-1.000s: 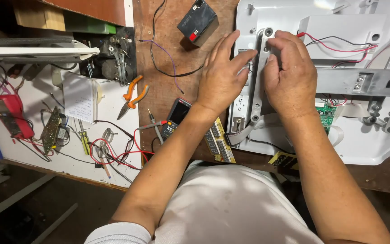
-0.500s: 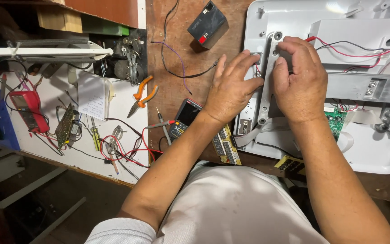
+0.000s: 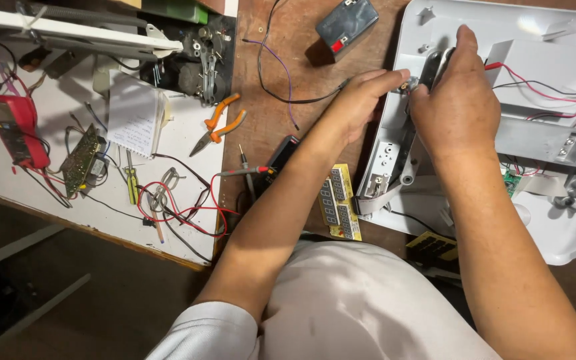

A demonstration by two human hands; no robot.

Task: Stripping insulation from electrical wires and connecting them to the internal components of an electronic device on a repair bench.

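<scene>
Person stands at a cluttered wooden surface [image 3: 288, 40], both arms reaching forward into an opened white plastic housing [image 3: 541, 40] lying inner side up

Left hand [image 3: 361, 100]: fingers stretched toward the upper end of a long grey metal bar [image 3: 408, 143] that runs down the housing's left side. Fingertips pinch a small metal part [image 3: 409, 85] at the bar's top; too small to tell what kind. Looks like it is steadying that piece in place

Right hand [image 3: 458, 100]: curled over the same bar end from the other side, thumb and fingers closed around it, fingertips meeting the left hand's. Grip covers the spot, so the contact itself is hidden. Two hands on one point suggests one holds while the other works

Inside the housing: red and black wires [image 3: 541, 90] trail from under the right hand toward the right; a second metal beam [image 3: 555, 143] lies crosswise; a green circuit board [image 3: 511, 181] peeks out below it

Around: small black battery [image 3: 347, 23] above the left hand, loose on the wood, a dark lead curling away from it. Orange-handled pliers [image 3: 218, 123] set aside to the left, within reach. Yellow display board [image 3: 340, 203] under the left forearm. Red multimeter [image 3: 11, 130] and a notepad [image 3: 131, 113] on the white board further left, well apart from the work
</scene>
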